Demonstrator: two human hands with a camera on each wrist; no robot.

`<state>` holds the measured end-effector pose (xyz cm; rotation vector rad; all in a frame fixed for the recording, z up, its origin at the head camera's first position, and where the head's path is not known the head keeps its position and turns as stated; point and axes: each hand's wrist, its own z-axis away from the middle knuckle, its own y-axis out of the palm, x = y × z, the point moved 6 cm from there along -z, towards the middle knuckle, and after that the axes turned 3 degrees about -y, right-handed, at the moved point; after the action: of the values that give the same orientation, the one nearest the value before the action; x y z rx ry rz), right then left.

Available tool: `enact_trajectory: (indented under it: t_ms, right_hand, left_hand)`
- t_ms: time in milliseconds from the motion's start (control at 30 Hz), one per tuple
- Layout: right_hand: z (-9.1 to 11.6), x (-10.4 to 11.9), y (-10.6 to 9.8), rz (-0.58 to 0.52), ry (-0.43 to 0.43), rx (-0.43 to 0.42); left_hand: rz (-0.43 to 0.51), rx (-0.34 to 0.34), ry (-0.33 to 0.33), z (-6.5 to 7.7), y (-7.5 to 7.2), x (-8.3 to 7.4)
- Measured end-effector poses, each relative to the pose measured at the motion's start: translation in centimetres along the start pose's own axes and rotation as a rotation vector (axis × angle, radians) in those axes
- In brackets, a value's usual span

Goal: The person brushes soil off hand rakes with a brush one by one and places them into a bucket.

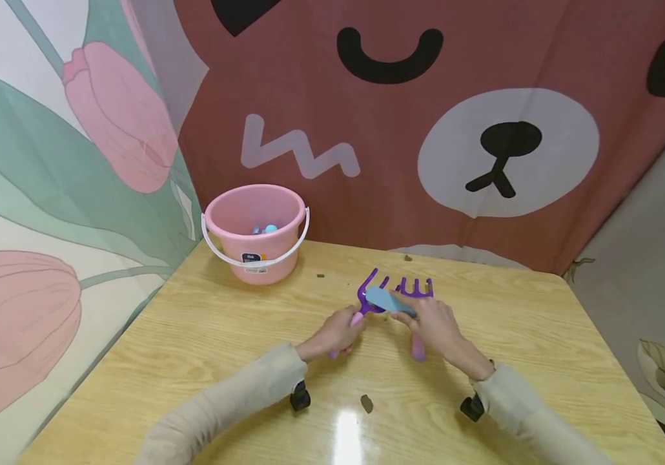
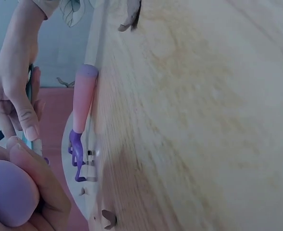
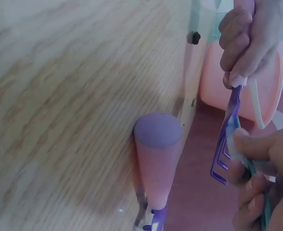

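Observation:
My left hand point(image 1: 338, 330) grips a small hand rake by its pink and purple handle, with the purple tines point(image 1: 361, 296) pointing away from me. In my right hand point(image 1: 437, 326), thumb and fingers pinch a flat light-blue tool point(image 1: 383, 299) whose pale end lies over the rake's head; its exact kind does not show. A second hand rake lies on the table below my right hand, its pink handle point(image 3: 158, 163) toward me and its purple tines point(image 1: 417, 288) toward the back. The right wrist view shows the blue tool right at the held rake's tines point(image 3: 221, 159).
A pink bucket point(image 1: 234, 248) with a white handle stands at the back left of the wooden table point(image 1: 193, 361), small blue things point(image 1: 271, 229) inside. Brown scraps point(image 1: 367, 403) lie scattered about. Printed cloth point(image 1: 379, 181) hangs behind the table.

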<state>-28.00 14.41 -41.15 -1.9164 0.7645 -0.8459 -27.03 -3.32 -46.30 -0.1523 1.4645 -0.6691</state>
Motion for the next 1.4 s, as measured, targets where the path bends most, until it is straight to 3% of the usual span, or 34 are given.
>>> enact_trajectory:
  t_ms: [200,433,567,800,900,1033,1133,1300,1400]
  right_hand:
    - [0.2,-1.2,-0.7,0.026,0.041,-0.041]
    - [-0.1,0.8,0.0,-0.084,-0.086,0.023]
    - [-0.4,0.5,-0.5,-0.039,-0.044,-0.01]
    - [-0.5,-0.3,-1.6,0.148,-0.022,-0.103]
    - [-0.4,-0.3,-1.6,0.079,-0.026,-0.109]
    - [-0.7,0.4,-0.9,-0.077,-0.068,-0.009]
    - [-0.8,0.3,-0.7,-0.047,-0.063,0.008]
    - [-0.4,-1.0,-1.6,0.068,-0.01,-0.098]
    - [-0.2,-0.9,-1.5,-0.026,-0.024,-0.105]
  left_hand:
    - [-0.009,0.006,0.001,0.4,0.1,0.3]
    - [0.002,0.011,0.014,0.2,-0.4,0.0]
    - [-0.01,0.013,0.016,0.1,-0.6,-0.2]
    - [-0.025,0.006,-0.007,0.2,-0.8,-0.4]
    - [-0.019,0.005,-0.013,0.3,-0.8,-0.4]
    - [-0.009,0.0,-0.015,0.1,-0.9,-0.5]
    - [-0.013,-0.005,-0.007,0.1,-1.0,-0.6]
    - [-0.04,0.0,0.0,0.3,-0.8,-0.2]
    - [-0.036,0.001,-0.001,0.4,-0.7,0.0]
